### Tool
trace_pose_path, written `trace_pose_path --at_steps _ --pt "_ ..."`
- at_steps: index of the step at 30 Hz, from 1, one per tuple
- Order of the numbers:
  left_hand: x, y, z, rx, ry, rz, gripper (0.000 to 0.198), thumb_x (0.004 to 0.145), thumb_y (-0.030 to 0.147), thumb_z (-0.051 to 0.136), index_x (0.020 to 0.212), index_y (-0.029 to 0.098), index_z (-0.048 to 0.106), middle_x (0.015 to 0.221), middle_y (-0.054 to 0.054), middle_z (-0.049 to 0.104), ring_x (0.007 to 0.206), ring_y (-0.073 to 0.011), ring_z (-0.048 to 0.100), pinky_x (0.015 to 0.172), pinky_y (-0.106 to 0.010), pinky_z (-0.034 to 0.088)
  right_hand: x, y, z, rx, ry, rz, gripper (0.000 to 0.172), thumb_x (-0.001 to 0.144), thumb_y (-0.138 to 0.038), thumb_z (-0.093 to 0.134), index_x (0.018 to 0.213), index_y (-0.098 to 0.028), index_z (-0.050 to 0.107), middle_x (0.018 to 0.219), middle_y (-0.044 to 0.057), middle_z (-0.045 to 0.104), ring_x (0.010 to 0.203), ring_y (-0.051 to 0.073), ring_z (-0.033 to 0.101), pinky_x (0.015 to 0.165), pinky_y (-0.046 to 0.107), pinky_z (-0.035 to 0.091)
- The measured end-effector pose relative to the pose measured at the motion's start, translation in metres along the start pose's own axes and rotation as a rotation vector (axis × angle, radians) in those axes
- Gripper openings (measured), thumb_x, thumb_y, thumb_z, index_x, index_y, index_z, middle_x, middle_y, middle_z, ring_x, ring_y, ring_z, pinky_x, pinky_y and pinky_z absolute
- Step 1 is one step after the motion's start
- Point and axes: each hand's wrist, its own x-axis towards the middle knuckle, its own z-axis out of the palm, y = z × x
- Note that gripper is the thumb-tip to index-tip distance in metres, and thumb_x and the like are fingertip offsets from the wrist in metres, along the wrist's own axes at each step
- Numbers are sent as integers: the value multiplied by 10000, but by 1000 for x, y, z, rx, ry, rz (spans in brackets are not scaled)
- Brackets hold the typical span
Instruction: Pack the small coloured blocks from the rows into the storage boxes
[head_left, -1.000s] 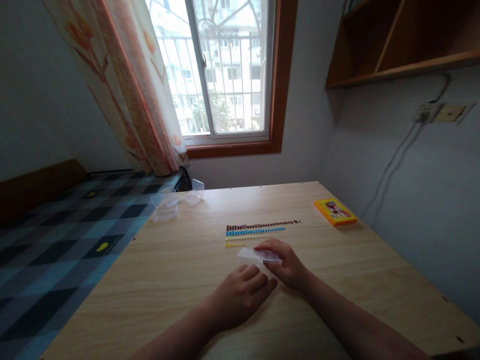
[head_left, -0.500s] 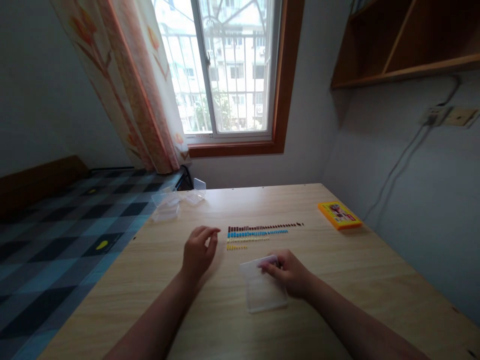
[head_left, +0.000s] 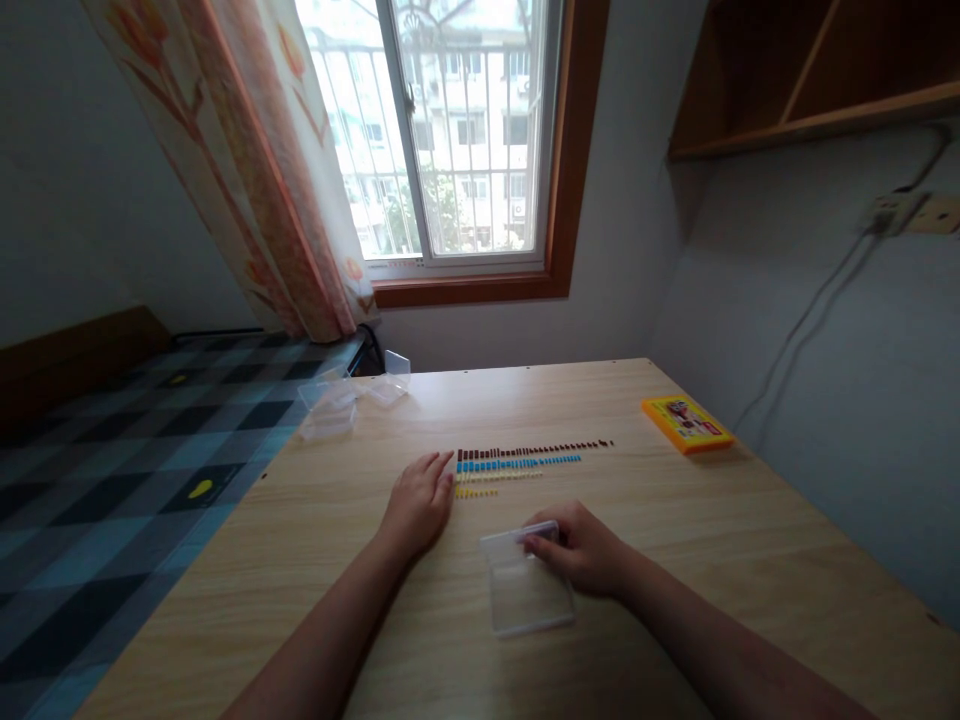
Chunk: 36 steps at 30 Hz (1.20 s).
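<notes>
My R hand pinches far edge of box, lower centre, flat on table. L hand flat, holding nothing, fingertips just beside bead rows, mid-frame.

A yellow box and clear containers lie on the table.
</notes>
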Motion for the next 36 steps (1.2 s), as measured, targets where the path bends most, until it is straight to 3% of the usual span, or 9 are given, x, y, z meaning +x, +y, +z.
trace_pose_path --at_steps 8,20,25,31,36 --pt "0 8 -6 70 -85 -18 446 1044 366 414 1411 236 631 1400 -108 653 1312 -303 579 1135 -511 448 -1 3 2 8 -8 23 349 968 -415 581 735 -162 645 595 -47 451 575 110 399 541 235 287" --pt "10 26 -12 188 -152 -106 423 1058 348 411 1391 267 659 1419 -125 624 1310 -313 560 1119 -490 425 0 0 -3 -2 -49 23 346 953 -407 584 711 -161 612 610 -41 482 587 107 415 567 244 291" --pt "12 27 -15 208 -163 -122 446 1065 323 361 1380 208 655 1418 -115 632 1334 -274 545 1155 -428 401 1 0 -4 -13 -46 21 339 949 -400 583 702 -168 598 601 -42 471 577 107 402 556 247 278" --pt "10 18 -46 258 -183 -198 382 1005 245 410 1221 144 710 1266 -137 707 1196 -273 630 1069 -391 472 0 1 -4 -17 -41 48 343 948 -392 577 685 -171 578 594 -47 441 570 105 389 549 245 275" --pt "5 15 -71 306 -246 -248 224 900 242 553 972 190 758 1107 -112 745 1048 -294 683 885 -370 534 -1 -2 -6 -59 -54 36 304 949 -378 594 738 -164 645 632 -25 545 597 119 461 574 251 318"
